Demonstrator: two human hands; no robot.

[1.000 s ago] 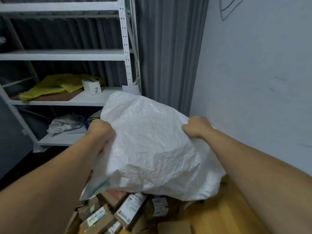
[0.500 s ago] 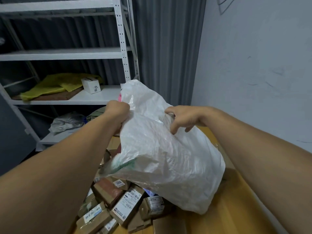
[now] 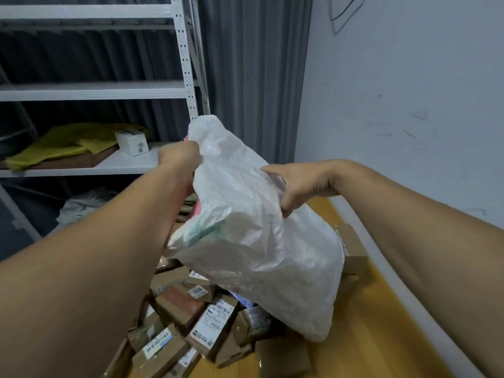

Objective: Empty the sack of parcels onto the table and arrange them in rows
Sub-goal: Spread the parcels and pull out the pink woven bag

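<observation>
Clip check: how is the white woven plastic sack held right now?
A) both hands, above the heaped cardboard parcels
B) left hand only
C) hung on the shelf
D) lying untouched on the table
A: left hand and right hand both grip the white plastic sack over the cardboard parcels on the wooden table.

From here the sack (image 3: 253, 241) reads as woven white plastic, crinkled and faintly shiny, with blurred green and pink print on one side. The parcels (image 3: 210, 323) under it are matt brown cardboard with smooth white paper labels. The worktop (image 3: 368, 336) looks like smooth yellowish wood with a soft gloss. I take the shelf rack (image 3: 185, 64) for white-painted metal, the curtain (image 3: 253, 64) for pleated grey cloth, and the wall (image 3: 409, 105) is matt and scuffed.
</observation>
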